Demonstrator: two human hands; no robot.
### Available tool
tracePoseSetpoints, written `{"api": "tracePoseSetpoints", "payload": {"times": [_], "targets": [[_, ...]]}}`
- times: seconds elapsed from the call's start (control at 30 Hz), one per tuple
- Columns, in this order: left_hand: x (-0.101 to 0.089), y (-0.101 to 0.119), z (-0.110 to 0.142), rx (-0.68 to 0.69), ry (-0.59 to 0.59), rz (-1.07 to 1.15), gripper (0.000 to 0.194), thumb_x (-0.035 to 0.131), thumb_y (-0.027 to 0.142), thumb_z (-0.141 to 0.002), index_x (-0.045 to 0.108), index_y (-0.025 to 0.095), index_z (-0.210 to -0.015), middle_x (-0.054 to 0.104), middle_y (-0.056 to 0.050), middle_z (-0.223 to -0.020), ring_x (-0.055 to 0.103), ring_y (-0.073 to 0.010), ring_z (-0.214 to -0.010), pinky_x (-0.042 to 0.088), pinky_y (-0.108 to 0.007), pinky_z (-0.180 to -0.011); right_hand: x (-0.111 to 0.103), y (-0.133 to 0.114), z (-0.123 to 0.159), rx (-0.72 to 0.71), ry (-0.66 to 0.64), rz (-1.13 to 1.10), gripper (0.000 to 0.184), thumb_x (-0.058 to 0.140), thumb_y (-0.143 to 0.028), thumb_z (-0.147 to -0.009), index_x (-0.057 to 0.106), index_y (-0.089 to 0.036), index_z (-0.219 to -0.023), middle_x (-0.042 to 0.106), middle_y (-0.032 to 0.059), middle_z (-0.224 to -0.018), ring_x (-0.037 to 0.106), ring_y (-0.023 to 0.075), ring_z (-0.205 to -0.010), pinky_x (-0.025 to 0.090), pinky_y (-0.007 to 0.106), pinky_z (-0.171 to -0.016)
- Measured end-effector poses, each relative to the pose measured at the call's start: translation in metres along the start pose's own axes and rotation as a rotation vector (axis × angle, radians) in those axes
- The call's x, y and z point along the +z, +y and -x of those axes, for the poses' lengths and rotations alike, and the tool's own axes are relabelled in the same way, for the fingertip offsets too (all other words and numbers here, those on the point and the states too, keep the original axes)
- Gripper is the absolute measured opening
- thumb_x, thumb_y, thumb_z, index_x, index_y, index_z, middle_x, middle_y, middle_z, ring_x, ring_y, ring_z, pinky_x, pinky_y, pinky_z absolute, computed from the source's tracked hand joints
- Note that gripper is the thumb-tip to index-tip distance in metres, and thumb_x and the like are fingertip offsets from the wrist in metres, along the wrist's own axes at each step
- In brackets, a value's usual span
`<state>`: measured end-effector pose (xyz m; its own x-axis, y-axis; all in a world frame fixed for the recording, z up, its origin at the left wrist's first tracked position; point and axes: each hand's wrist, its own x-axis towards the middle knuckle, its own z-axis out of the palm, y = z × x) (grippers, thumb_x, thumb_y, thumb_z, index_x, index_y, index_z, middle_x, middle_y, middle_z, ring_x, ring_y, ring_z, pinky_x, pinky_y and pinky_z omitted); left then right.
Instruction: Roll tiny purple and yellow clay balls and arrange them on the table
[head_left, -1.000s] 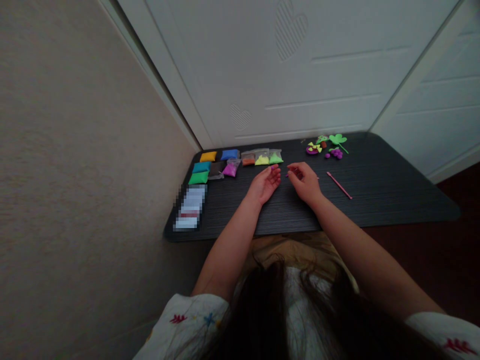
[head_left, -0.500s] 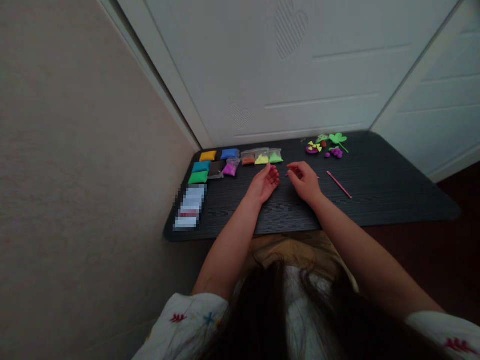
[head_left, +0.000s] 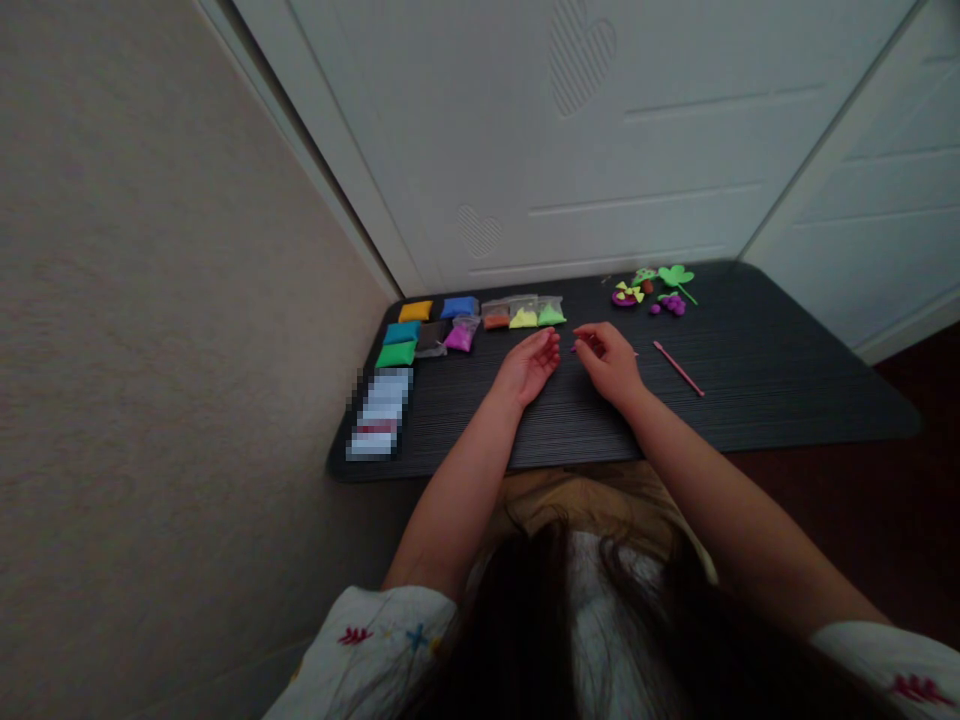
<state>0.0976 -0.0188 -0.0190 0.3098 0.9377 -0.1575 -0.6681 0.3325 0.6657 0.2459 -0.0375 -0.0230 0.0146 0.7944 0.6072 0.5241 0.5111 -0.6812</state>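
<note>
In the head view, the left hand (head_left: 529,368) is above the desk (head_left: 450,420), palm turned inward and upward, its fingers loosely curled and the thumb close to the index finger; whether they pinch anything is too small to tell. The right hand (head_left: 609,364) faces it across a gap, knuckles up and fingers bent toward the thumb; its grip cannot be told.

A thin purple-pink piece (head_left: 574,349) lies at the right hand, largely hidden by it, one end showing beside the fingertips. A pink stick (head_left: 679,369) rests on the desk to the right, apart from that hand.

Just beyond the left hand are a yellow bag (head_left: 523,318) and a light green bag (head_left: 551,315); a magenta bag (head_left: 460,337) lies farther left. Beyond the right hand sit purple balls (head_left: 676,306) and a green clover shape (head_left: 676,277).
</note>
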Motion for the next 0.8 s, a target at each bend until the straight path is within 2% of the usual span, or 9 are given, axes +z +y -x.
{"api": "tracePoseSetpoints", "payload": {"times": [0.2, 0.33, 0.57, 0.8], "targets": [[0.0003, -0.0001, 0.0005, 0.003, -0.016, -0.024, 0.018, 0.057, 0.007, -0.073, 0.064, 0.014, -0.088, 0.068, -0.003, -0.084, 0.062, -0.0075, -0.07, 0.046, -0.02, -0.069, -0.0002, -0.0011, 0.0002, -0.001, 0.001, 0.001, 0.017, 0.05, -0.024, -0.078, 0.058, -0.02, -0.092, 0.057, 0.0031, -0.083, 0.051, 0.0134, -0.068, 0.043, 0.03, -0.063], [0.0005, -0.0002, 0.0008, -0.003, -0.015, -0.035, 0.018, 0.057, 0.007, -0.073, 0.063, 0.014, -0.089, 0.068, -0.002, -0.083, 0.061, -0.007, -0.068, 0.045, -0.02, -0.066, -0.0001, -0.0002, 0.0007, 0.002, -0.004, -0.001, 0.017, 0.05, -0.025, -0.078, 0.058, -0.02, -0.093, 0.057, 0.0032, -0.084, 0.051, 0.0138, -0.069, 0.043, 0.031, -0.063], [0.0, -0.0013, -0.0002, -0.005, 0.006, -0.019, 0.005, 0.063, 0.017, -0.072, 0.06, 0.015, -0.076, 0.063, 0.002, -0.066, 0.058, -0.0061, -0.059, 0.043, -0.02, -0.061, 0.0005, 0.0016, 0.0011, 0.014, -0.014, -0.004, 0.017, 0.05, -0.025, -0.078, 0.058, -0.02, -0.093, 0.057, 0.0031, -0.084, 0.052, 0.0136, -0.068, 0.043, 0.03, -0.062], [0.0003, -0.0011, -0.001, -0.029, 0.021, 0.009, 0.024, 0.056, 0.034, -0.078, 0.054, 0.014, -0.065, 0.057, 0.002, -0.058, 0.057, -0.008, -0.056, 0.042, -0.022, -0.061, -0.0003, 0.0013, 0.0013, 0.017, -0.019, -0.002, 0.018, 0.05, -0.026, -0.078, 0.058, -0.021, -0.093, 0.056, 0.0027, -0.083, 0.052, 0.014, -0.069, 0.044, 0.032, -0.065]]}}
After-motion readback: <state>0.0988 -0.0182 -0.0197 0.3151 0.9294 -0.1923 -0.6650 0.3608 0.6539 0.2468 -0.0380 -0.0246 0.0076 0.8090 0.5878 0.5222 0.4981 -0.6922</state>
